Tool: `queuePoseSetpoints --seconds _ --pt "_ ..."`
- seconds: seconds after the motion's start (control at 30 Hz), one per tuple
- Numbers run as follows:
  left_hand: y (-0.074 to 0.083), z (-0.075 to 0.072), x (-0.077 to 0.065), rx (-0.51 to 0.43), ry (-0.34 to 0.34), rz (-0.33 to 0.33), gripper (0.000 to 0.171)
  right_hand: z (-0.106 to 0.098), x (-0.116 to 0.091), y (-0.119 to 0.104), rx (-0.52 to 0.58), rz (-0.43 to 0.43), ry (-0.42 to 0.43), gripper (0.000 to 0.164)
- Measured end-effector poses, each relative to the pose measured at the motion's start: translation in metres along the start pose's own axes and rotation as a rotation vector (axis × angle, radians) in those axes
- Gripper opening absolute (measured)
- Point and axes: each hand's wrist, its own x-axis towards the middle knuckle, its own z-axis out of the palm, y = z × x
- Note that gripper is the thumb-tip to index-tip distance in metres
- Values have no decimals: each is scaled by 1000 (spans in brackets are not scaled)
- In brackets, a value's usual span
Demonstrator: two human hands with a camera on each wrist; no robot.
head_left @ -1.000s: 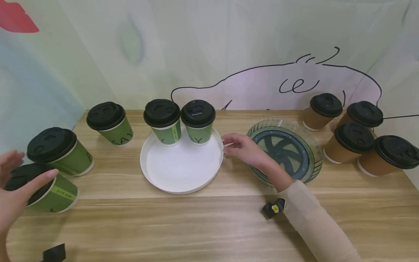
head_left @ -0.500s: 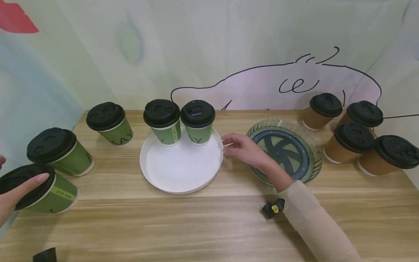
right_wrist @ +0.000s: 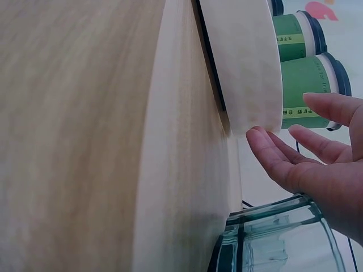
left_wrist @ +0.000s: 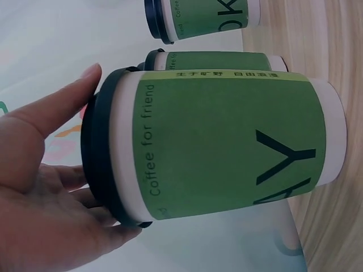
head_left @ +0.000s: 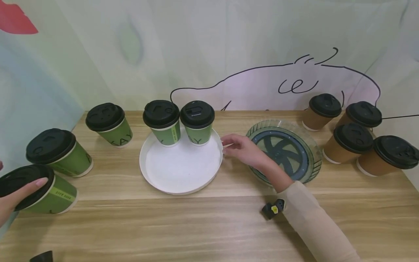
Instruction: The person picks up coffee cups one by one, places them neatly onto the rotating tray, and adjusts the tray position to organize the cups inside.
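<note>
At the left edge of the head view, my left hand (head_left: 16, 200) grips the black lid of the nearest green paper coffee cup (head_left: 62, 194). The left wrist view shows the thumb on one side of that lid (left_wrist: 101, 147) and the fingers curled at the other. A round white tray (head_left: 183, 171) lies mid-table, with two green lidded cups, one left (head_left: 168, 134) and one right (head_left: 200, 134), upright at its far side. My right hand (head_left: 243, 150) is beside the tray's right wall, its loosely extended fingertips right at the rim.
Two more green cups, one nearer (head_left: 73, 160) and one farther (head_left: 118, 133), stand at the left. A clear ribbed dish (head_left: 315, 160) with a blue base lies under my right forearm. Several brown lidded cups (head_left: 343, 147) stand at the right, near the wall (head_left: 196, 47).
My left hand has come down and left onto the nearest green cup and now grips its lid. The right hand has stayed at the tray's rim.
</note>
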Motion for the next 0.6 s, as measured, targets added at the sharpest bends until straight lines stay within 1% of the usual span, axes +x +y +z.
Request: queuePoseSetpoints --seconds 0.03,0.07,0.1,0.2,0.3,0.37,0.4,0.43,0.53,0.57,0.6 --pt "-1 1 0 2 -14 -13 101 0 0 0 -1 0 0 34" --pt "-17 7 7 13 -21 -17 104 0 0 0 -2 0 1 34" --pt "-28 12 12 20 -19 -12 106 0 0 0 -2 1 1 34" --pt "-37 16 16 30 -41 -25 107 0 -1 -1 -3 1 1 34" --pt "-34 16 12 29 -37 -11 106 0 -1 -1 0 1 2 34" --pt "-27 14 7 12 -38 -6 105 0 -1 -1 1 0 1 34" --pt "-19 11 3 4 -47 -16 103 0 -1 -1 1 -1 1 34" --pt "-16 10 1 -1 -40 -11 102 0 -1 -1 1 -1 1 34" --pt "-17 10 0 -24 -38 -14 102 1 -2 -2 -1 -3 1 34" --pt "-8 6 -4 -28 -39 -22 100 1 -2 -2 -2 -5 1 34" --pt "-8 6 -4 -33 -34 -19 100 1 -2 -2 -3 -6 3 34"
